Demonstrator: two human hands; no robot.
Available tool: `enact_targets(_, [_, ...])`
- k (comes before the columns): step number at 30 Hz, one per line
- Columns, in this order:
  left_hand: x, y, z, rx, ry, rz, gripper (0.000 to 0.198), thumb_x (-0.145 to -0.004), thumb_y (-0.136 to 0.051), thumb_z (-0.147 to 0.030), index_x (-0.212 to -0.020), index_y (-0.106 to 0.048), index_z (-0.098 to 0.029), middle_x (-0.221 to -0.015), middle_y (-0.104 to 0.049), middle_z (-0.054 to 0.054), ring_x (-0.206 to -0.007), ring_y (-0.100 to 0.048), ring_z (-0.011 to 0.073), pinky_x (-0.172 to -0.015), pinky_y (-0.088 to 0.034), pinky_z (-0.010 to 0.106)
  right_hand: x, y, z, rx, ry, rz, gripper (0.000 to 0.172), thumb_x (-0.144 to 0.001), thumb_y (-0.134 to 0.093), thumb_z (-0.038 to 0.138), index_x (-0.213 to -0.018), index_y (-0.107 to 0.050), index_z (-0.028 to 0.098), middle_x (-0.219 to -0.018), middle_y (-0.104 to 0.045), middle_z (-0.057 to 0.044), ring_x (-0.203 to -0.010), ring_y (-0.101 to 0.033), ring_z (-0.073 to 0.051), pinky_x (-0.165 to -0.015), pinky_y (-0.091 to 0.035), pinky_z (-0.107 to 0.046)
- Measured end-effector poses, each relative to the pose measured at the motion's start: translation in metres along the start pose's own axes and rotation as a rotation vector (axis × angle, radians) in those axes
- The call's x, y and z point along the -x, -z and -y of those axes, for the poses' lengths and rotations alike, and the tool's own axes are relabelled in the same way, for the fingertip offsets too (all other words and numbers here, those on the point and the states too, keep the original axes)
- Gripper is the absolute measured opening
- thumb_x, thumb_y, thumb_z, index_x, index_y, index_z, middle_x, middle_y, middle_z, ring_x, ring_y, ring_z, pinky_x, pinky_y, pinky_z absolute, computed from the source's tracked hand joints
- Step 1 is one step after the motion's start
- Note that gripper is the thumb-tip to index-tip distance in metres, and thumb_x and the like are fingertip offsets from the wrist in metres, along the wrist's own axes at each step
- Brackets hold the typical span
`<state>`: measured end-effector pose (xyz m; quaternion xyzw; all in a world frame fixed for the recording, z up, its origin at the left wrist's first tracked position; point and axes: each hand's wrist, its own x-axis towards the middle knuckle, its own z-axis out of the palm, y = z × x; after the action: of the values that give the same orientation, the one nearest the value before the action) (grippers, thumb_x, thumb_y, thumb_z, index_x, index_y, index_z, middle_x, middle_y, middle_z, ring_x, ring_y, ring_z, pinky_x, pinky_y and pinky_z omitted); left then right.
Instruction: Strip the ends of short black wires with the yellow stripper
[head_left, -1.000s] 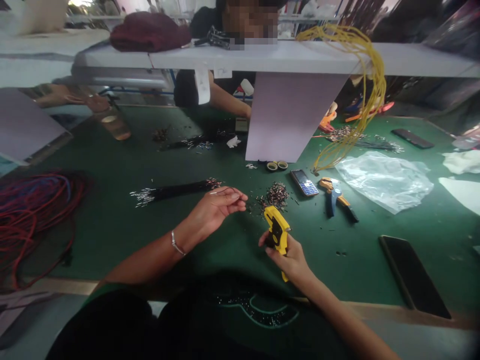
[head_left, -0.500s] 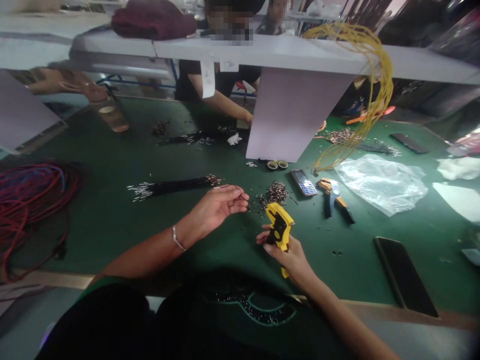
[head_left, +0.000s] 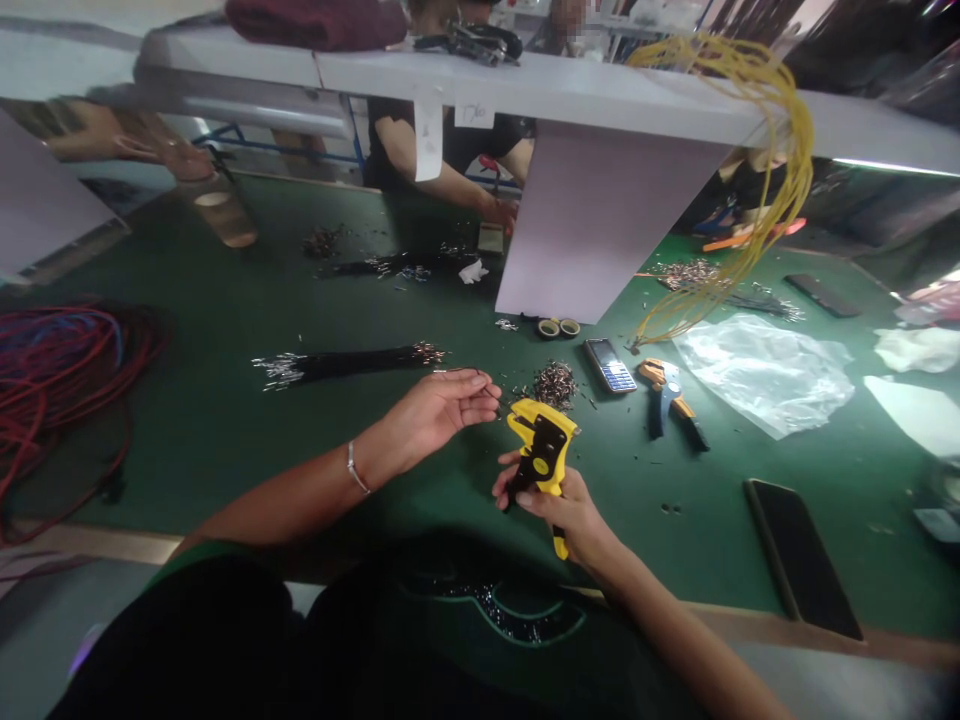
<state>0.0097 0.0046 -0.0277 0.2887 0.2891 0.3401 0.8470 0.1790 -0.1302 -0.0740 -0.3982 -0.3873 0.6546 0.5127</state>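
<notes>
Between the thumb and fingers of my left hand (head_left: pixel 442 412) a thin dark wire (head_left: pixel 487 378) is pinched, its end pointing right. My right hand (head_left: pixel 559 505) is wrapped round the handles of a yellow and black wire stripper (head_left: pixel 541 445), whose jaws stand just right of the wire's end, seemingly apart from it. Behind the stripper lies a pile of small stripped bits (head_left: pixel 555 384). A bundle of black wires (head_left: pixel 352 364) with bare, shiny ends rests to the left, beyond my left forearm.
Red and blue wires (head_left: pixel 60 390) are coiled at the left. A keypad phone (head_left: pixel 609 366), blue-orange pliers (head_left: pixel 671 400), a plastic bag (head_left: pixel 765 375) and a smartphone (head_left: pixel 802 560) lie to the right. Yellow wires (head_left: pixel 795 160) hang from the shelf (head_left: pixel 570 95); a co-worker's arm (head_left: pixel 465 195) is behind it.
My right hand has brought the wire stripper left, closer to my left hand, and turned it so its side faces me. My left hand keeps its pinch on the wire. The view has shifted slightly.
</notes>
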Motion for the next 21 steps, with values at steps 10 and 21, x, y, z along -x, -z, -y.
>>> enact_targets(10, [-0.0008, -0.0006, 0.0036, 0.026, 0.039, -0.013, 0.003, -0.076, -0.072, -0.011, -0.077, -0.073, -0.008, -0.077, -0.073, 0.009, -0.066, -0.068, 0.0145, -0.068, -0.053, 0.028, -0.0008, -0.0045, 0.0025, -0.056, -0.009, 0.047, 0.034, -0.072, -0.073, 0.023, -0.105, -0.066, 0.015, -0.084, -0.071, -0.008, -0.071, -0.065, -0.021, -0.072, -0.051, -0.038])
enact_targets(21, [-0.0041, 0.0038, -0.0062, 0.048, -0.017, -0.062, 0.004, -0.075, -0.071, -0.009, -0.078, -0.072, -0.009, -0.077, -0.073, 0.009, -0.067, -0.068, 0.0146, -0.068, -0.053, 0.027, -0.0039, -0.0022, 0.0014, -0.134, 0.026, 0.013, 0.034, -0.068, -0.071, 0.018, -0.102, -0.066, 0.014, -0.081, -0.071, -0.007, -0.067, -0.065, -0.022, -0.068, -0.053, -0.041])
